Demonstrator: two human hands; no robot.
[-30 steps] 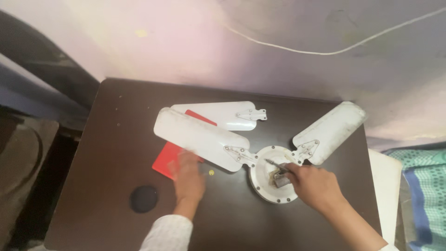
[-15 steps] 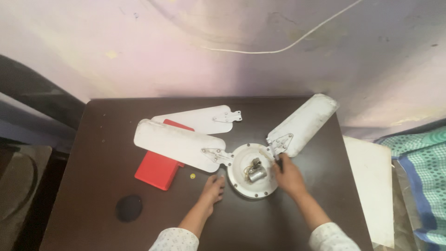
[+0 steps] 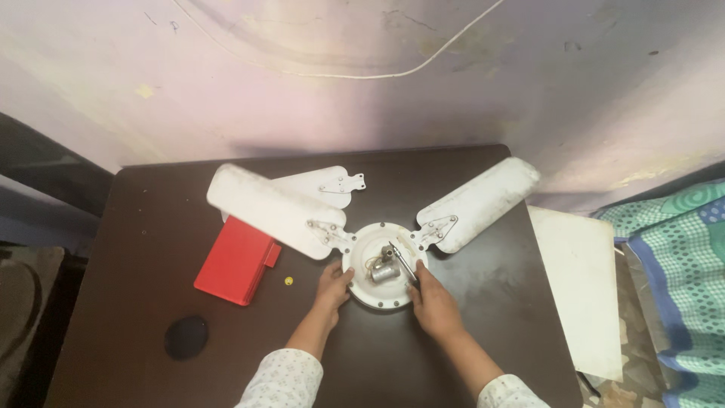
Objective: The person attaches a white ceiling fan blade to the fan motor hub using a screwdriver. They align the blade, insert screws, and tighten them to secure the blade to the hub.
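1. the left hand [image 3: 332, 285] lies with its fingers spread loose against the left rim of the white round fan motor housing [image 3: 383, 266]; the fingers touch the rim but do not close around anything.
2. the right hand [image 3: 432, 302] is at the lower right rim of the housing. its fingers are bent around the handle end of a thin dark screwdriver [image 3: 402, 261], whose shaft points up and left over the middle of the housing.
3. in the centre of the housing there is a short metal shaft [image 3: 384, 270] with some thin wires beside it.
4. the housing rests on a dark brown table [image 3: 491, 302], near the middle, a little to the right.
5. two white fan blades are joined to the housing by metal brackets: the left blade [image 3: 272, 208] goes up and to the left, the right blade [image 3: 476, 204] goes up and to the right.
6. a third white blade, the loose blade [image 3: 321, 183], lies partly under the left blade, apart from the housing.
7. a red flat box [image 3: 234, 261] lies on the table, its top edge under the left blade.
8. a small yellow piece [image 3: 288, 281] is just beside the box, and a round dark disc [image 3: 186, 337] is near the lower left of the table.
9. both sleeves [image 3: 283, 381] are white with small dots.
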